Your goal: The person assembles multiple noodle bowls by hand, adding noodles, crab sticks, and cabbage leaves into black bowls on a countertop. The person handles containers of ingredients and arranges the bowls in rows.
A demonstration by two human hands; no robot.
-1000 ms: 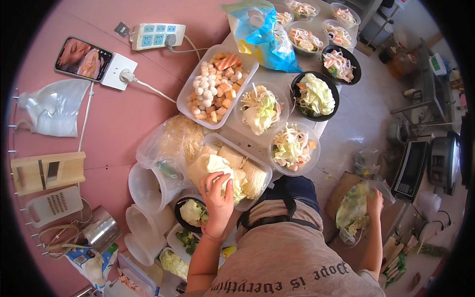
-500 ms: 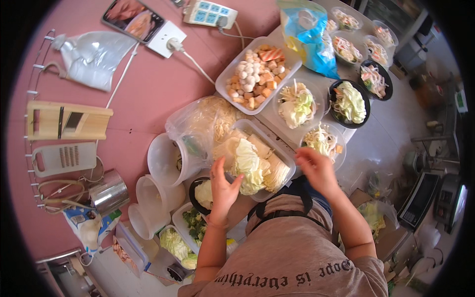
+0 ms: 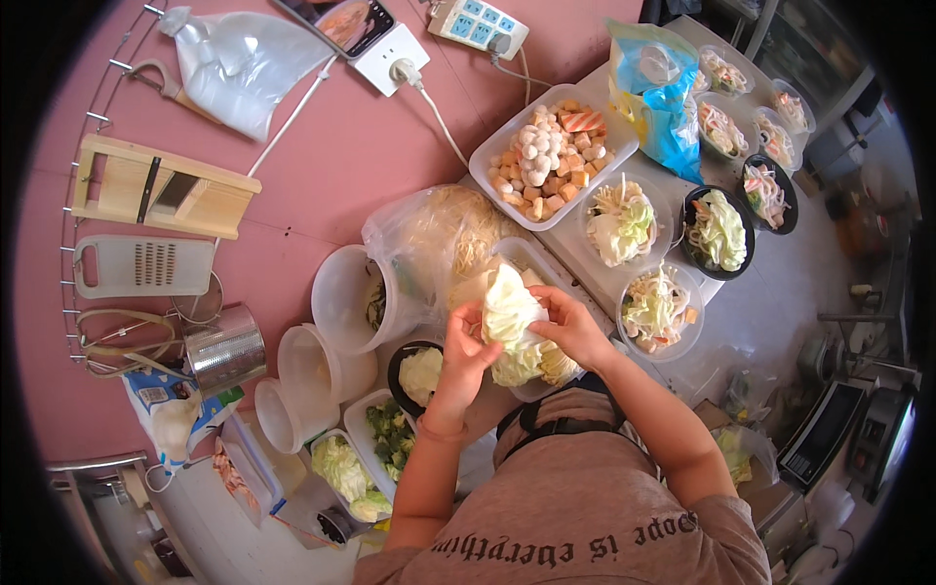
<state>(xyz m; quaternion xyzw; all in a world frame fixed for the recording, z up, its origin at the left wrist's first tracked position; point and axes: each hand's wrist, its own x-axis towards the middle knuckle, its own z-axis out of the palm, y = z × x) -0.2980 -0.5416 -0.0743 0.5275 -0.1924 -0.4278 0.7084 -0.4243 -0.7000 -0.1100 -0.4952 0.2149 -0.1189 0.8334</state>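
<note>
A pale green cabbage leaf [image 3: 509, 304] is held up between my two hands, over a clear rectangular container [image 3: 529, 255]. My left hand [image 3: 466, 353] grips the leaf's left edge, fingers behind and thumb in front. On its other side, my right hand [image 3: 568, 330] pinches the right edge. More cabbage [image 3: 517, 365] and pale noodles [image 3: 561, 365] lie in the container beneath, partly hidden by my hands. Right of my right hand stands a clear bowl [image 3: 661, 310] of cabbage, enoki mushrooms and orange-sided cubes.
Farther back are a tub of balls and cubes [image 3: 546, 161], a blue bag [image 3: 663, 107] and several filled bowls. To the left stand white buckets [image 3: 343, 302], a black bowl of cabbage [image 3: 419, 375] and a broccoli tub [image 3: 390, 439]. Graters [image 3: 146, 265] hang on a wire rack.
My hands were apart above the container; now they have come together and lifted a cabbage leaf. My right hand moved left, away from the clear bowl. The view has shifted.
</note>
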